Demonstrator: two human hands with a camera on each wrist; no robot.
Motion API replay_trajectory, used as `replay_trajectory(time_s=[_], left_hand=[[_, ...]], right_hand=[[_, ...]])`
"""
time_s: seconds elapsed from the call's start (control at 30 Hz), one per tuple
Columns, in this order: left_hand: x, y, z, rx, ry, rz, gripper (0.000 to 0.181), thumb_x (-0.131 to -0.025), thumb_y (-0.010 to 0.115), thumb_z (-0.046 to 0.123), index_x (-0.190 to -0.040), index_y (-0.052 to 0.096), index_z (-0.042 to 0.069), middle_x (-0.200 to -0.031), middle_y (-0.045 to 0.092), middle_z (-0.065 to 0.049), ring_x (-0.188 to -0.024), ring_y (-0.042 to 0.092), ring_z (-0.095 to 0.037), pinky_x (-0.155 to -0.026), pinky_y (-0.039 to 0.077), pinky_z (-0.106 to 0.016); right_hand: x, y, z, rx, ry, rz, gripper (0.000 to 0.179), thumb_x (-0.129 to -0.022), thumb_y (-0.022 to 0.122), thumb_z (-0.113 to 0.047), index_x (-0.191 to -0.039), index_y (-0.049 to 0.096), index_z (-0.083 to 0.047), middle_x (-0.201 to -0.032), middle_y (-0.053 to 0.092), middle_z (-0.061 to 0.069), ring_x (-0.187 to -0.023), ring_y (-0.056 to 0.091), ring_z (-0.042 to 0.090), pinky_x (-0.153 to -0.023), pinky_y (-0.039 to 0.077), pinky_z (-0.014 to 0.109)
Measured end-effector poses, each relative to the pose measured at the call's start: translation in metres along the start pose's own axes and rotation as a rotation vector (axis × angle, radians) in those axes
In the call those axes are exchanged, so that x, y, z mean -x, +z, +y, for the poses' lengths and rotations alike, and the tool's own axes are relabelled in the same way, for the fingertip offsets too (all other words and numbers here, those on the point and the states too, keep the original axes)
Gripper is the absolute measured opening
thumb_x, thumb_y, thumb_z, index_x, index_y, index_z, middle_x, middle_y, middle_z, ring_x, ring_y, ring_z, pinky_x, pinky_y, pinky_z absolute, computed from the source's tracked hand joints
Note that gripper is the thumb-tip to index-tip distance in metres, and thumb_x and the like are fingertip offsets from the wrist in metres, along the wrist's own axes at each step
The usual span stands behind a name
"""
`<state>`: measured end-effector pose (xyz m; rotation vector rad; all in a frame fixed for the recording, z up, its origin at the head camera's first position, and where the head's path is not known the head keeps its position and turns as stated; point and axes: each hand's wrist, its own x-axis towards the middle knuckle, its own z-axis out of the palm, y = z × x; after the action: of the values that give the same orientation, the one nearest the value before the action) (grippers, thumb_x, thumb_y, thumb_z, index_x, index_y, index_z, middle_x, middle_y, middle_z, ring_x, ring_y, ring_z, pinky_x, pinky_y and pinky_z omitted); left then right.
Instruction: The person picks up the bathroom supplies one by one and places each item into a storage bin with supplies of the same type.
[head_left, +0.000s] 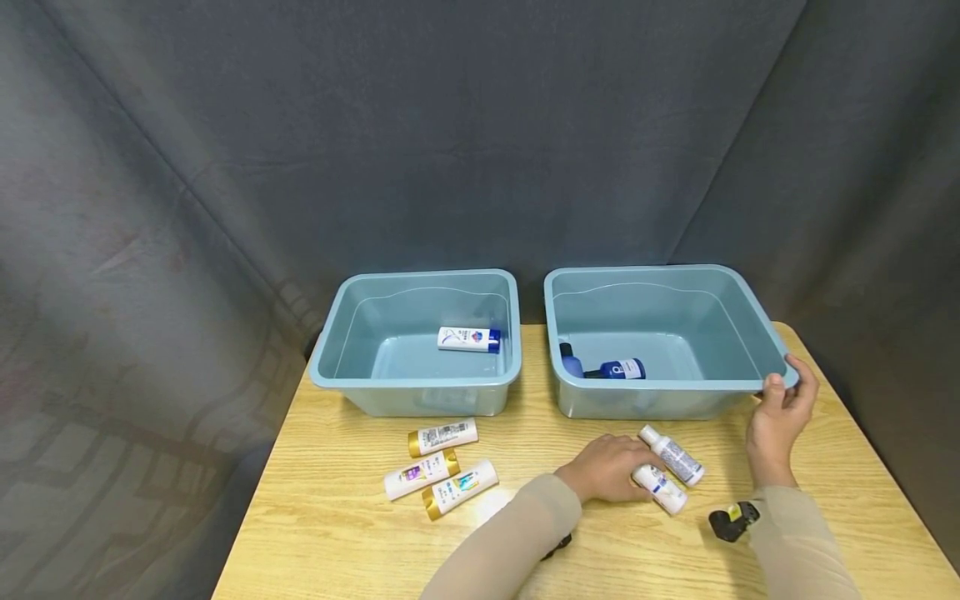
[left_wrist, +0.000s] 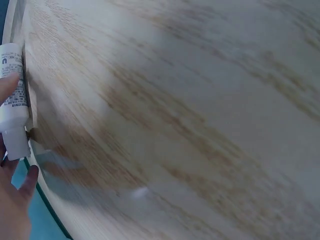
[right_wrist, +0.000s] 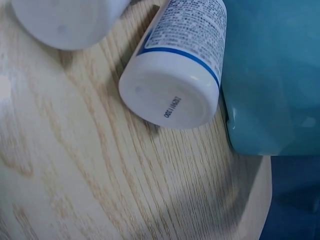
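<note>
"While the left hand (head_left: 611, 468) gripped the cap end of the nearer white bottle (head_left: 662, 490), what did the right hand (head_left: 782, 412) do?"

"It clasped the right bin (head_left: 675, 386) at its front right corner."

"Where was that bottle?"

"In front of the bin, just beside a second white bottle (head_left: 681, 461); I couldn't tell whether it touched the table (head_left: 337, 517)."

"And the others?"

"Three gold-capped bottles (head_left: 422, 474) lay before the left bin (head_left: 420, 383), which held a blue-capped bottle (head_left: 459, 338); two blue bottles (head_left: 626, 369) lay in the right one."
</note>
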<state>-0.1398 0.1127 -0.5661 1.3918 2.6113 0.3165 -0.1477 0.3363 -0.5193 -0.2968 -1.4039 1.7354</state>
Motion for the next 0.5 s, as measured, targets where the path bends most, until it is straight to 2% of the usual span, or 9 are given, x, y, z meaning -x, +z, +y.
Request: replay_trajectory(time_s=[0.23, 0.5], left_hand=[[-0.0014, 0.0006, 0.0023, -0.008, -0.009, -0.011, 0.046, -0.086, 0.072, 0.053, -0.129, 0.061, 0.041, -0.129, 0.056, 0.026, -0.117, 0.047, 0.009, -0.100, 0.032, -0.013], [-0.0001, 0.0014, 0.0017, 0.014, -0.026, -0.013, 0.046, -0.087, 0.072, 0.052, -0.130, 0.061, 0.040, -0.130, 0.056, 0.024, -0.119, 0.047, 0.008, -0.101, 0.033, -0.014]], right_hand=[[0.0009, 0.0000, -0.0014, -0.026, -0.006, -0.002, 0.033, -0.099, 0.059, -0.010, -0.132, 0.054, -0.012, -0.122, 0.047, 0.005, -0.097, 0.047, 0.014, -0.073, 0.041, 0.015], [0.0005, 0.0000, -0.0020, 0.047, 0.004, -0.005, 0.034, -0.101, 0.054, -0.008, -0.134, 0.053, -0.013, -0.122, 0.047, 0.003, -0.098, 0.047, 0.013, -0.075, 0.040, 0.015]])
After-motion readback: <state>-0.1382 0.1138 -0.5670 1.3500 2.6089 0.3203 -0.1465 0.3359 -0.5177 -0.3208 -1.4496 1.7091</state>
